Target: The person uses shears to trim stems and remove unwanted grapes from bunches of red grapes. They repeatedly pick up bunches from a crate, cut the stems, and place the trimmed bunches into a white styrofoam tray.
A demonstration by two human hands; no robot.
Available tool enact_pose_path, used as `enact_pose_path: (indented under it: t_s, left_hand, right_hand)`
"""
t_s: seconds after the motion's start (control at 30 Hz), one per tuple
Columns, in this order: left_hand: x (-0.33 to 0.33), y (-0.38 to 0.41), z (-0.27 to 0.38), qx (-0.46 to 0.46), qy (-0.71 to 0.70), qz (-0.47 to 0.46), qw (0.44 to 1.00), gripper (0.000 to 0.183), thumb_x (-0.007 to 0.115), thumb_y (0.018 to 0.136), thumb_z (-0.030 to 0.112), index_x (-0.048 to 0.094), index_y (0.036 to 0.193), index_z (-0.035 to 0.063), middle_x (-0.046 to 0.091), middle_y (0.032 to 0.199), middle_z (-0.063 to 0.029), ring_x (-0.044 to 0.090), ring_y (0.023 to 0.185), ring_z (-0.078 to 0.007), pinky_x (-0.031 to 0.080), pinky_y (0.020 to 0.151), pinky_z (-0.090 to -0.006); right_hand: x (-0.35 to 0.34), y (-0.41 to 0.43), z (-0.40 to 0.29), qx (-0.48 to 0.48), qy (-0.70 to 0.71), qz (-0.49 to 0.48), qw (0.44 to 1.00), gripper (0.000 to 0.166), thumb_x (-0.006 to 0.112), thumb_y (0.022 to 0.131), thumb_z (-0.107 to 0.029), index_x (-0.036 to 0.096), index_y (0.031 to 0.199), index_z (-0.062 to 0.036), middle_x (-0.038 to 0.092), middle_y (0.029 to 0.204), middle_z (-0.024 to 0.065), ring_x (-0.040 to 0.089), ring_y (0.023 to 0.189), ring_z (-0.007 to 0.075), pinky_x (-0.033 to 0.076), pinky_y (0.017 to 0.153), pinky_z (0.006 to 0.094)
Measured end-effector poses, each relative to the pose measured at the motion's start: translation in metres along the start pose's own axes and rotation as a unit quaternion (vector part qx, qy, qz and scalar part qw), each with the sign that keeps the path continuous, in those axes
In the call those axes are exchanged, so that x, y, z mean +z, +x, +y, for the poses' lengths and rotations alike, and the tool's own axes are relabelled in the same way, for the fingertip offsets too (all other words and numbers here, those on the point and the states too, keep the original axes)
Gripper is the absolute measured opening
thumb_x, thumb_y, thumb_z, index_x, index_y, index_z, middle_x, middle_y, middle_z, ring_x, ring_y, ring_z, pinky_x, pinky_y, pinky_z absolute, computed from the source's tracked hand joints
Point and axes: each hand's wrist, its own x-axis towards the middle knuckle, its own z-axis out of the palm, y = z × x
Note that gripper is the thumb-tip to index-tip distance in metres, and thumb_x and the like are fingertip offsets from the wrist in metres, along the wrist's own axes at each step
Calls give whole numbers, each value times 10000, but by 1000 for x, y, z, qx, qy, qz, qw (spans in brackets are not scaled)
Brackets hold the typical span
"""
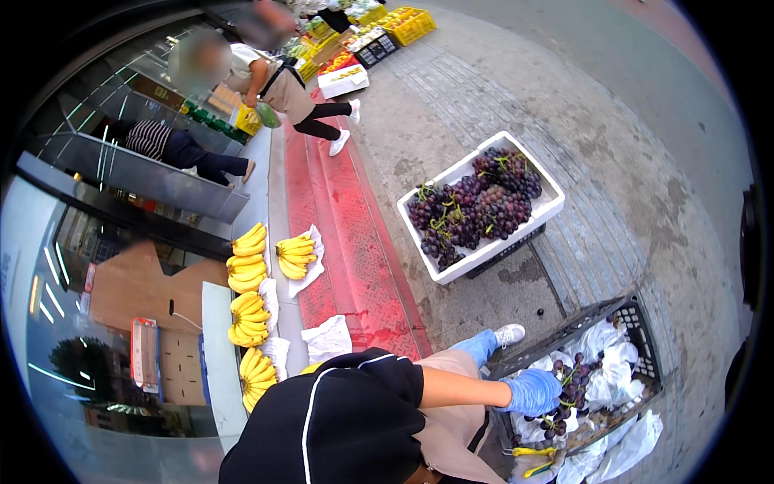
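Note:
My left hand [533, 390], in a blue glove, is closed at the stem of a bunch of dark grapes [574, 384]. The bunch is over a black plastic crate [646, 339] lined with crumpled white wrapping [608, 384]. Low in the view, my right hand [525, 467] appears in a pale glove, partly hidden. Yellow-handled scissors [534, 452] show at that hand, beside the crate's near edge; their blades are hard to make out. Farther off, a white foam box [481, 257] holds several bunches of dark grapes [484, 202].
Banana bunches [248, 319] line a ledge beside red metal steps [338, 212]. White plastic wrapping [635, 444] spills beside the crate. A person [281, 91] carrying a green item stands on the steps' far side. Yellow produce crates [412, 25] stand beyond.

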Motion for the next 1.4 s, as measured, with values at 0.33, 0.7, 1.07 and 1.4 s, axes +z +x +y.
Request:
enact_pose_path:
  t_s: [0.33, 0.7, 1.07, 1.4]
  left_hand:
    - [-24, -23, 10, -11, -1, 146, 989, 274, 584, 746, 259, 606, 607, 24, 561, 543, -175, 576, 506, -335, 441, 442, -440]
    - [-21, -10, 15, -48, 54, 125, 989, 126, 610, 621, 129, 659, 653, 17, 617, 631, -190, 625, 592, -336, 477, 487, -436]
    - [9, -13, 35, 47, 66, 111, 990, 103, 613, 647, 111, 671, 685, 36, 616, 612, -152, 622, 560, -295, 481, 480, -392]
    - [17, -15, 67, 38, 180, 51, 982, 130, 621, 638, 123, 684, 696, 26, 629, 615, -118, 622, 554, -266, 463, 434, -384]
  right_hand:
    - [90, 0, 18, -65, -195, -116, 972, 292, 776, 644, -176, 582, 818, -43, 557, 708, -32, 512, 599, 58, 433, 534, 184]
    - [91, -7, 17, -96, -233, -171, 953, 311, 725, 681, -215, 562, 885, -47, 558, 778, -4, 523, 662, 93, 437, 590, 220]
    - [64, -5, 12, -122, -242, -213, 939, 338, 675, 717, -254, 542, 952, -51, 559, 847, 24, 535, 725, 128, 441, 646, 256]
    - [30, -3, 11, -149, -232, -245, 929, 368, 629, 750, -289, 524, 1013, -54, 560, 911, 50, 545, 783, 160, 445, 698, 288]
